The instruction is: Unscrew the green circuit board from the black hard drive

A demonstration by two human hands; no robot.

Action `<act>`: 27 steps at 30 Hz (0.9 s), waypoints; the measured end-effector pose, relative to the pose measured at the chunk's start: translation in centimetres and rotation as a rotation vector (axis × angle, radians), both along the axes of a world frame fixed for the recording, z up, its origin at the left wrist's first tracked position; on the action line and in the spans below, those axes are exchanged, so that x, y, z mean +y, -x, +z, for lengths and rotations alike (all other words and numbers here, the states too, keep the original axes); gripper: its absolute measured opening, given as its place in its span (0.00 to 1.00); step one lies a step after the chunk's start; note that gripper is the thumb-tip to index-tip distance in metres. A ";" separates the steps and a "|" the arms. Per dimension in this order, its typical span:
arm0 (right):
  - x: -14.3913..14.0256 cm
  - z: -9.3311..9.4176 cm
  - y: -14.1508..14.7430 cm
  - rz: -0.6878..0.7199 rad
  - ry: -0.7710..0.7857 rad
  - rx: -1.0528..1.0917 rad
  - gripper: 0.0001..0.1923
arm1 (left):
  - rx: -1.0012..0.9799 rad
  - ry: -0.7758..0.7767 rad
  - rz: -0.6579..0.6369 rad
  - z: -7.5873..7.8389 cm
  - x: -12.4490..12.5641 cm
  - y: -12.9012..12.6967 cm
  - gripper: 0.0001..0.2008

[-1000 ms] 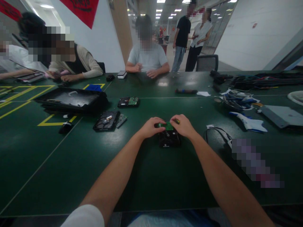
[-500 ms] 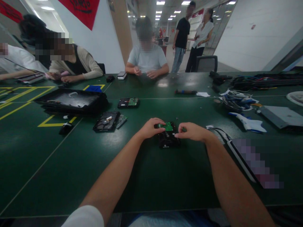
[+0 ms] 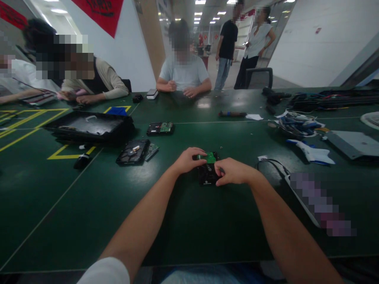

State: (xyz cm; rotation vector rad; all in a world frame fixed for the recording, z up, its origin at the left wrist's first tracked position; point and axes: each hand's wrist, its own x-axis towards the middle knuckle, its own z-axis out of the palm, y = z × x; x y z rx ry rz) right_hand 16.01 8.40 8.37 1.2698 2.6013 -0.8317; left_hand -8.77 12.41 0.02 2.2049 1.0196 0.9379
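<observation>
A: Whereabouts of the main piece?

B: Mid-worktop (image 3: 183, 225), between both hands: a flat, black, box-shaped drive (image 3: 205, 174), with a thin green circuit board (image 3: 211, 158) on its far half.

A: And the fingers?

B: On the left hand (image 3: 189, 161), in a narrow arch, at the board's left side; cannot tell whether gripping or just steadying. On the right hand (image 3: 237, 171), curled round a small dark object (image 3: 222, 170), mostly hidden, perhaps part of a tool.

A: Done so far?

B: Hard to say fully. Just beyond the drive, a tiny shiny speck (image 3: 221, 147), possibly a loosened screw. Off to the left, a black drive with a patterned face (image 3: 133, 152) and, just beside it, a loose grey-green circuit board (image 3: 152, 151); presumably one pair already separated.

A: Remaining?

B: Probably partway through with the middle one: board not yet off. Cannot make out any fasteners. Farther back, a black drive with a green-and-silver board (image 3: 160, 128), apparently intact.
</observation>
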 end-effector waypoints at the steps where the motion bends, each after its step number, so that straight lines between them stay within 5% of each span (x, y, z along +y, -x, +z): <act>1: 0.0 0.1 0.0 0.000 0.003 0.003 0.15 | 0.001 0.001 0.001 0.0 0.0 0.0 0.15; 27: 0.1 -0.3 -0.3 -0.008 0.026 0.025 0.15 | 0.025 0.019 0.020 0.2 0.0 -0.2 0.16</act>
